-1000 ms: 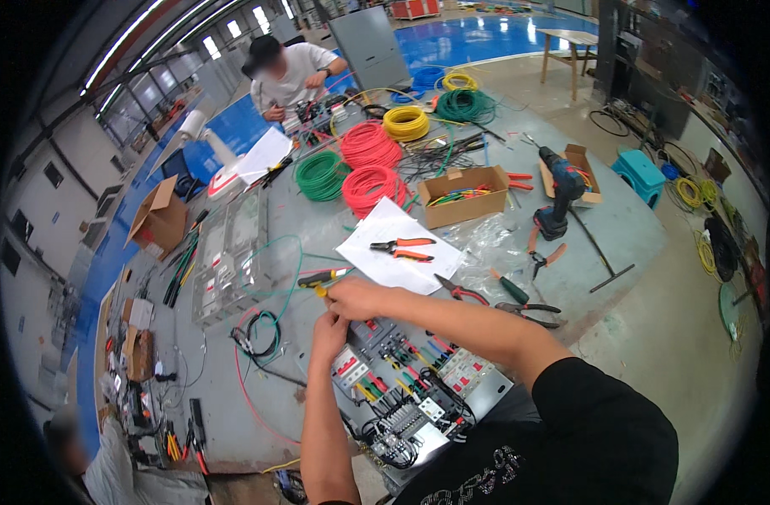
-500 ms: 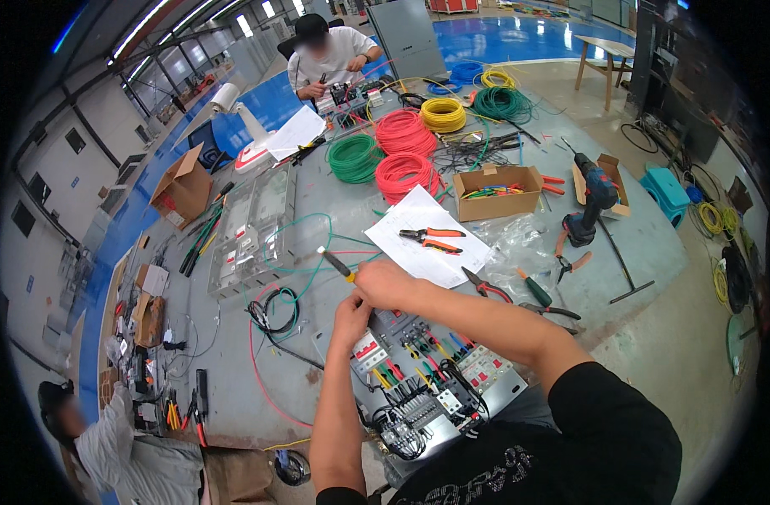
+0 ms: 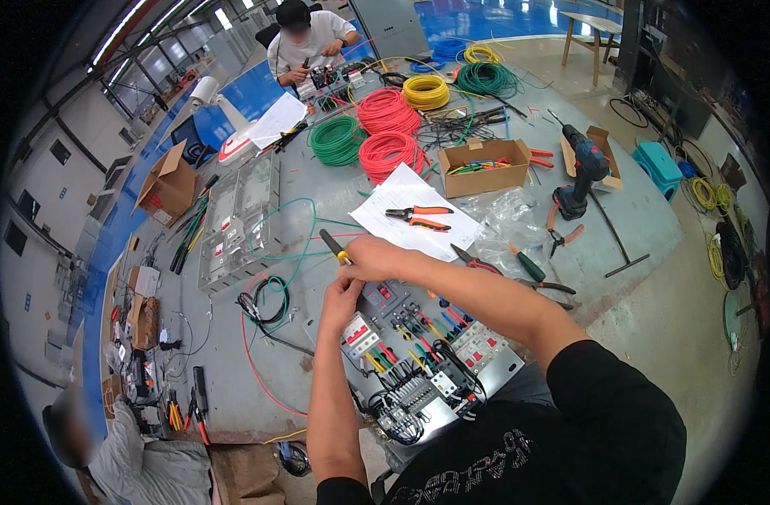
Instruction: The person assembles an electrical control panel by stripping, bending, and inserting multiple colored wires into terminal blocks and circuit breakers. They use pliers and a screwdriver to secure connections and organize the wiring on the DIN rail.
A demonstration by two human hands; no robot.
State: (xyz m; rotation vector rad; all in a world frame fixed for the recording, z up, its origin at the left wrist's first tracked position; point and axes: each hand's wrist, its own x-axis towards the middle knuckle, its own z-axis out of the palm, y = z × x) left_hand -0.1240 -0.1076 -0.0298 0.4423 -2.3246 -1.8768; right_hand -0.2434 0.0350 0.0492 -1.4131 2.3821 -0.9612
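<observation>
A grey electrical panel (image 3: 494, 364) with breakers and red, yellow, green and blue wires lies in front of me on the grey floor mat. My right hand (image 3: 370, 257) grips a screwdriver with a yellow and black handle (image 3: 331, 245) above the panel's far left corner. My left hand (image 3: 340, 298) is just below it, with fingers pinched at the panel's upper left edge near a red and white breaker (image 3: 359, 332); what it pinches is hidden.
Orange-handled pliers (image 3: 419, 217) lie on white paper. Beyond are red (image 3: 388, 153), green (image 3: 336, 140) and yellow wire coils, a cardboard box (image 3: 484, 164), a cordless drill (image 3: 584, 168), a clear enclosure (image 3: 238, 223). One person sits working at the far end, another at lower left.
My view has shifted, so the panel sits a little more to the right. Both hands stay at the panel's upper left corner, the screwdriver still in my right hand.
</observation>
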